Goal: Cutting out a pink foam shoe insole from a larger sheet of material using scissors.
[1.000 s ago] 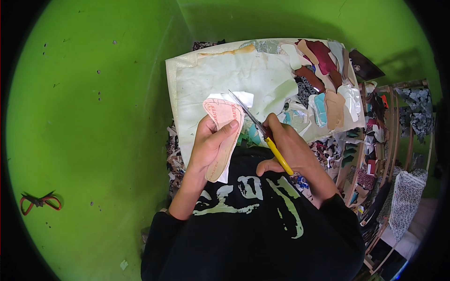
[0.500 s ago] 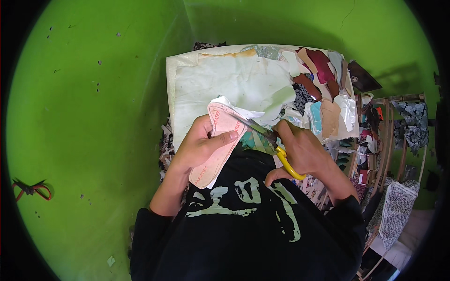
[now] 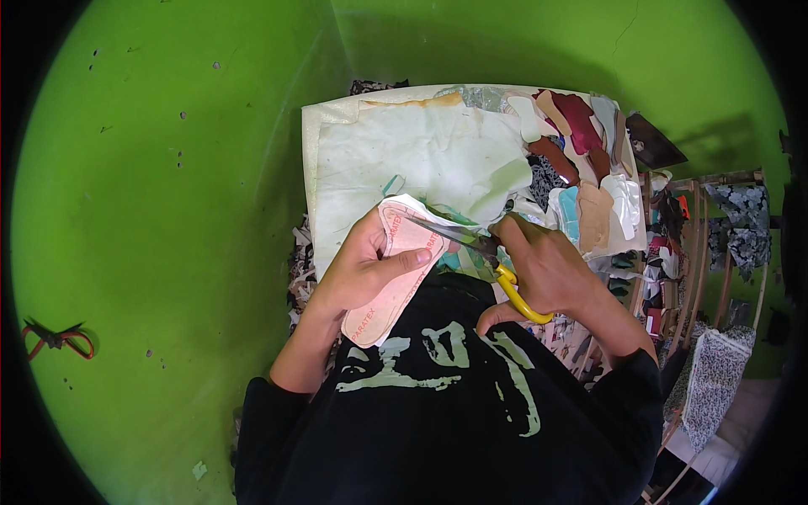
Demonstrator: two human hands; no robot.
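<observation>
In my left hand [image 3: 364,268] I grip a pink insole [image 3: 376,305] with printed red lettering, my thumb pressed on its face. White material shows along its edges, layered behind it. My right hand [image 3: 545,261] is closed round the yellow handles of a pair of scissors [image 3: 523,301]. Their dark metal blades lie across the upper right edge of the insole, with the tips near its top end. Along the blades runs a loose white edge of the material. Fingers behind the insole are mostly hidden.
A table [image 3: 310,181] stands ahead with a pale sheet [image 3: 396,147] spread on it. Insole-shaped pieces and scraps, such as a tan piece [image 3: 596,215], pile up at its right. Red-handled scissors [image 3: 57,339] hang at the far left. A wooden rack [image 3: 699,244] stands at right.
The insole has dropped slightly toward me and turned a little. The white flap sticking out above the blades now lies lower, close along them.
</observation>
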